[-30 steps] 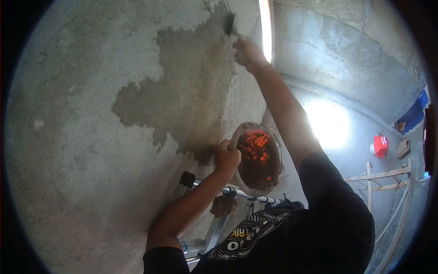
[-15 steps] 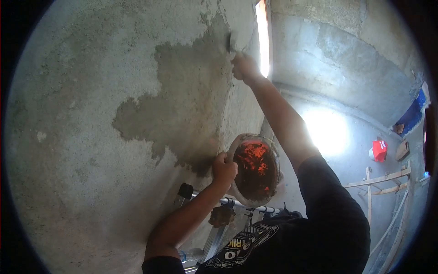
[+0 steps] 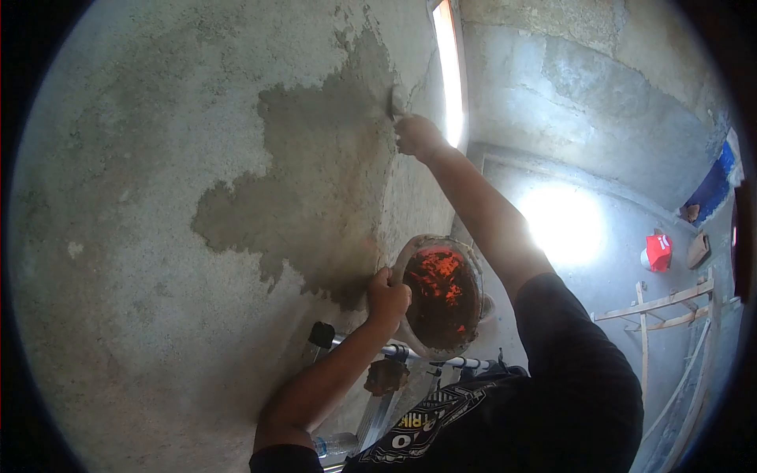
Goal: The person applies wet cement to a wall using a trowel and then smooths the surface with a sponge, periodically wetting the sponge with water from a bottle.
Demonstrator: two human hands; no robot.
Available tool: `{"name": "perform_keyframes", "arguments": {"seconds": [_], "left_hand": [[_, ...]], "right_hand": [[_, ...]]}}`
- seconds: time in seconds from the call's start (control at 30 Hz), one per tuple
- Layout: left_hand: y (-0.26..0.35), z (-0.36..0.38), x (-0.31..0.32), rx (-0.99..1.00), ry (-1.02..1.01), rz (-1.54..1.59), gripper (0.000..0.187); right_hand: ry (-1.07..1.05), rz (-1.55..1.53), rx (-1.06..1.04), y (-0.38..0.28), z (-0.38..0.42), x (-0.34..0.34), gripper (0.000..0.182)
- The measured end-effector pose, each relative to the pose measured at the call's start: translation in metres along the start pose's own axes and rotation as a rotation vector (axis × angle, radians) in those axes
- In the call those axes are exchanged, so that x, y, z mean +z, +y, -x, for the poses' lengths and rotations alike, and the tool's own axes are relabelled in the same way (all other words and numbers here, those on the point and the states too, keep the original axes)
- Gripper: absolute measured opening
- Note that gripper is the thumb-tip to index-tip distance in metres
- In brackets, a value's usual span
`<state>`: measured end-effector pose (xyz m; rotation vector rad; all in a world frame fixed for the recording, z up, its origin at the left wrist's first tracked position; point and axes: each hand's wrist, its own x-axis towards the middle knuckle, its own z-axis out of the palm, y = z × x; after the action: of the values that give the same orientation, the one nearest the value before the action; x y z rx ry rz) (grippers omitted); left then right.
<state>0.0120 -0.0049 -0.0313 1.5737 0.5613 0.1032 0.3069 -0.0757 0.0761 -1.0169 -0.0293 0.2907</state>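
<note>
My right hand (image 3: 418, 136) is closed around a small flat tool with a grey blade (image 3: 396, 101), which looks like a trowel or scraper. The blade is at the wall's corner edge, by the dark wet patch (image 3: 315, 150) of mortar. My left hand (image 3: 388, 299) grips the near-left rim of a round bucket (image 3: 435, 351), held tilted against the wall's edge. Inside the bucket, the dark contents (image 3: 430, 315) show bright orange-red patches. My left fingertips are partly hidden behind the rim.
Below the bucket stands a metal ladder (image 3: 374, 414), with a clear plastic bottle (image 3: 335, 444) near it. A narrow bright window opening (image 3: 449, 71) borders the wall. Far lower right are a wooden frame (image 3: 670, 299) and a red-and-white object (image 3: 658, 252) on the floor.
My right hand and its tool have moved down along the wall's corner edge. My left hand keeps hold of the bucket in nearly the same place.
</note>
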Motion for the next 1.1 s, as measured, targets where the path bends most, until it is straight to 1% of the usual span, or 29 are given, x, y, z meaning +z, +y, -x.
{"name": "perform_keyframes", "arguments": {"seconds": [0.07,0.13,0.17,0.23,0.27,0.33,0.37,0.4,0.43,0.47,0.5,0.57,0.6,0.67,0.7,0.77,0.8,0.83,0.87,0.9,0.97,1.03,1.07,1.1], "left_hand": [[0.004,0.002,0.001,-0.001,0.026,-0.018,0.021],[0.009,0.008,-0.001,-0.015,0.014,-0.021,0.022],[0.012,0.006,0.001,0.006,-0.001,-0.020,0.023],[0.002,0.004,0.001,0.001,-0.008,-0.028,0.024],[-0.002,0.001,0.000,0.007,-0.014,-0.030,0.025],[-0.006,0.001,-0.002,0.010,-0.011,-0.066,0.025],[-0.008,0.000,-0.001,0.006,-0.007,-0.094,0.025],[-0.005,-0.001,0.001,0.015,-0.007,-0.093,0.025],[-0.004,0.000,0.002,0.028,-0.003,-0.060,0.021],[-0.004,0.003,0.001,0.035,0.001,-0.030,0.018],[-0.006,0.006,0.000,0.032,0.002,-0.033,0.018],[-0.008,0.002,-0.002,0.063,-0.004,-0.023,0.018],[-0.007,0.000,-0.004,0.070,0.000,-0.021,0.018],[-0.008,-0.001,-0.007,-0.013,-0.021,-0.026,0.029],[-0.008,-0.002,-0.008,-0.009,-0.010,-0.021,0.029],[-0.010,-0.001,-0.009,-0.019,0.002,-0.006,0.029],[-0.012,0.001,-0.009,-0.020,0.018,0.017,0.029],[-0.013,0.000,-0.010,0.006,0.022,-0.024,0.029],[-0.015,0.001,-0.011,0.028,0.030,-0.067,0.029],[-0.016,0.003,-0.012,0.021,0.052,-0.052,0.029],[-0.007,0.007,-0.016,0.054,0.029,-0.072,0.028],[0.005,0.011,-0.018,0.054,0.066,-0.091,0.027],[0.001,0.005,-0.018,0.054,0.089,-0.077,0.025],[-0.005,-0.001,-0.017,0.045,0.112,-0.058,0.023]], "right_hand": [[-0.042,0.080,-0.125,-0.014,0.019,0.019,0.051],[-0.134,0.083,-0.234,-0.039,0.049,0.035,0.059],[-0.132,0.081,-0.234,-0.050,0.055,0.038,0.059],[-0.258,-0.024,-0.330,-0.060,0.063,0.036,0.064],[-0.254,-0.031,-0.336,-0.062,0.066,0.031,0.064],[-0.365,-0.069,-0.372,-0.067,0.074,0.021,0.066],[-0.368,-0.072,-0.383,-0.068,0.076,0.024,0.066],[-0.240,-0.035,-0.310,-0.071,0.083,0.033,0.066],[-0.109,-0.001,-0.231,-0.072,0.088,0.039,0.067],[-0.153,-0.091,-0.119,-0.076,0.078,0.043,0.065],[-0.152,-0.094,-0.116,-0.078,0.083,0.049,0.065],[-0.253,0.017,-0.213,-0.092,0.091,0.060,0.055],[-0.259,0.017,-0.218,-0.100,0.100,0.063,0.055],[-0.337,0.040,-0.365,-0.108,0.124,0.068,0.047],[-0.349,0.040,-0.363,-0.110,0.133,0.065,0.047],[-0.511,-0.094,-0.371,-0.110,0.155,0.049,0.045],[-0.463,-0.060,-0.334,-0.107,0.173,0.039,0.047],[-0.420,-0.022,-0.301,-0.103,0.193,0.027,0.048],[-0.334,0.018,-0.286,-0.090,0.207,0.012,0.047],[-0.243,0.052,-0.265,-0.070,0.218,-0.007,0.045],[-0.058,0.194,-0.207,-0.027,0.237,-0.054,0.043],[0.114,0.236,-0.161,0.004,0.273,-0.088,0.042],[0.115,0.255,-0.138,0.013,0.284,-0.112,0.042],[0.141,0.298,-0.008,0.020,0.295,-0.139,0.042]]}}
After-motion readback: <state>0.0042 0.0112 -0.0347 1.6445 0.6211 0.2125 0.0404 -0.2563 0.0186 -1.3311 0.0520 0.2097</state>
